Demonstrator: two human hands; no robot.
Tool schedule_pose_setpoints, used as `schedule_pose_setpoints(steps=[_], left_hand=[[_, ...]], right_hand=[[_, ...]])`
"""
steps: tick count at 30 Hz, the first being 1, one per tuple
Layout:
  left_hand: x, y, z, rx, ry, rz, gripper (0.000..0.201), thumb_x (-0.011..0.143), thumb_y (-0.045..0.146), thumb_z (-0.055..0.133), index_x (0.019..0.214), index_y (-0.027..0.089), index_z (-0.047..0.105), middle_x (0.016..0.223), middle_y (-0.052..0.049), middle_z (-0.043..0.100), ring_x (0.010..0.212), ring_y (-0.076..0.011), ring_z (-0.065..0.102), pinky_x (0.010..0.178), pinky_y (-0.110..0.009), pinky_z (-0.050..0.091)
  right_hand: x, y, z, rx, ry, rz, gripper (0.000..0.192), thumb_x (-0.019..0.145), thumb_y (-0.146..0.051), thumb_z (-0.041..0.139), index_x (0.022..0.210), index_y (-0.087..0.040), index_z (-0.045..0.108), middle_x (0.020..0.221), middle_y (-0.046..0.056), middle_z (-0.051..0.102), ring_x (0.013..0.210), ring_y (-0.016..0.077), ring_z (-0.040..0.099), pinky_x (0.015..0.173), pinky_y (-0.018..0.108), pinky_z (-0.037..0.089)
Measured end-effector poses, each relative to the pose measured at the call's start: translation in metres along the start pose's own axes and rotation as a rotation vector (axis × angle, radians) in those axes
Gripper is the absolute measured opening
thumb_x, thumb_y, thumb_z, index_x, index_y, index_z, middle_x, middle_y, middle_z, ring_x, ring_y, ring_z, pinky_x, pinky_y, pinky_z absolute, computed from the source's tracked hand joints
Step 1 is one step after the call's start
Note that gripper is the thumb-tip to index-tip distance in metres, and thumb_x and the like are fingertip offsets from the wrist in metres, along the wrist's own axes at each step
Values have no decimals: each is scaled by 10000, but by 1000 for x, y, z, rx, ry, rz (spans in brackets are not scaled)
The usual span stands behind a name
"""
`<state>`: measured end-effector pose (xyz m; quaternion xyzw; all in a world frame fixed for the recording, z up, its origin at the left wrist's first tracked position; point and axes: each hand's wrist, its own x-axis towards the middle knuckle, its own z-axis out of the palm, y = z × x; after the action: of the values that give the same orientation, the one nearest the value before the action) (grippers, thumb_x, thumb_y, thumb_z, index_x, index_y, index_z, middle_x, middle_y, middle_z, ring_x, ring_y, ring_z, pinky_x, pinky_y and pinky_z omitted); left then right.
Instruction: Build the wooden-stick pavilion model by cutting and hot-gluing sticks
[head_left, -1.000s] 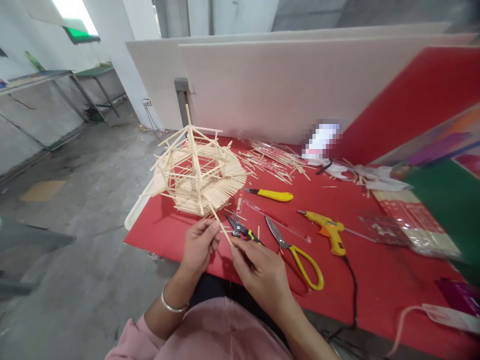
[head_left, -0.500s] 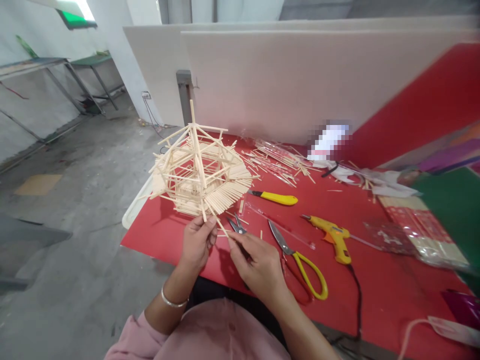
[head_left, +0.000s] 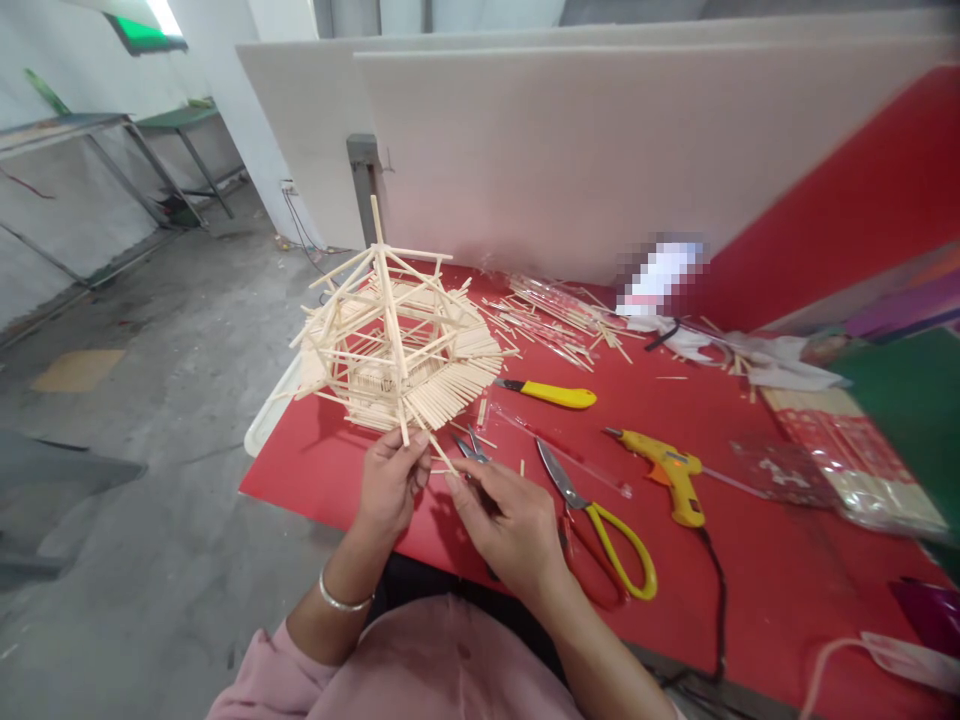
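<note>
— Hands first: what are they doing?

— Both hands pinch one thin pale wooden stick (head_left: 441, 457). The left hand (head_left: 388, 482) grips its lower part with fingertips closed; the right hand (head_left: 504, 520) pinches it from the other side, just beside the left.

— Where does the stick sit?

— At the near edge of the pale hexagonal model built of wooden sticks (head_left: 394, 345), its upper end touching the model's rim, above the red tabletop (head_left: 757, 560).

— Anything close by?

— Small dark-handled pliers (head_left: 471, 450) just behind the right hand, yellow-handled scissors (head_left: 600, 515) beside it, a yellow utility knife (head_left: 551, 393) and a yellow glue gun (head_left: 667, 472) farther right.
</note>
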<state>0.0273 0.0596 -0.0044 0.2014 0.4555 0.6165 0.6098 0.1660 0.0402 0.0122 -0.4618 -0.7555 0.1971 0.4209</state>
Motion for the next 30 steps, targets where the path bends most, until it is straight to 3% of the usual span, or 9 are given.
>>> schedule_pose_setpoints(steps=[9, 13, 18, 20, 22, 25, 30], left_hand=[[-5, -2, -1, 13, -5, -8, 310, 638, 367, 793, 651, 144, 578, 481, 48, 533, 372, -33, 397, 369, -158, 262], [-22, -18, -2, 23, -20, -47, 293, 680, 395, 770, 729, 145, 627, 533, 42, 553, 401, -36, 412, 380, -158, 280], [-39, -43, -3, 32, -108, -33, 266, 755, 410, 717, 785, 151, 664, 630, 0, 612, 567, -92, 555, 563, -209, 458], [-40, -45, -3, 63, -158, -13, 256, 788, 413, 685, 828, 160, 677, 659, -11, 622, 622, -116, 586, 608, -237, 484], [-39, -43, -4, 162, -215, 14, 251, 805, 410, 667, 855, 165, 690, 639, -2, 598, 587, -110, 566, 558, -225, 467], [-36, -39, -4, 361, -268, 35, 265, 793, 400, 681, 917, 169, 721, 631, 11, 574, 492, -67, 478, 455, -185, 386], [-39, -42, 0, 449, -325, 44, 345, 800, 425, 666, 1035, 178, 718, 600, 10, 592, 412, -45, 389, 389, -177, 305]], right_hand=[[-4, 0, -3, 0, 17, -26, 155, 881, -216, 568, 989, -192, 677, 746, 18, 697, 647, 118, 634, 630, 216, 494], [-26, 7, -6, -26, 11, -32, 133, 879, -219, 569, 955, -199, 677, 705, 6, 689, 602, 113, 628, 588, 213, 487], [-64, 27, -16, -14, -116, 10, 167, 916, -235, 522, 954, -218, 684, 792, 17, 715, 688, 118, 654, 664, 222, 511], [-77, 39, -29, -113, -126, 59, 198, 933, -251, 488, 949, -213, 682, 860, 35, 713, 786, 137, 658, 747, 246, 515], [-88, 52, -47, -364, -85, 171, 218, 927, -277, 479, 1001, -201, 669, 951, 69, 696, 892, 184, 642, 791, 295, 508], [-100, 71, -72, -764, -125, 379, 299, 872, -283, 514, 1133, -186, 623, 1006, 104, 652, 889, 237, 622, 697, 324, 499], [-108, 84, -90, -868, -305, 442, 460, 791, -156, 518, 1250, -172, 548, 972, 102, 630, 793, 212, 629, 644, 288, 467]])
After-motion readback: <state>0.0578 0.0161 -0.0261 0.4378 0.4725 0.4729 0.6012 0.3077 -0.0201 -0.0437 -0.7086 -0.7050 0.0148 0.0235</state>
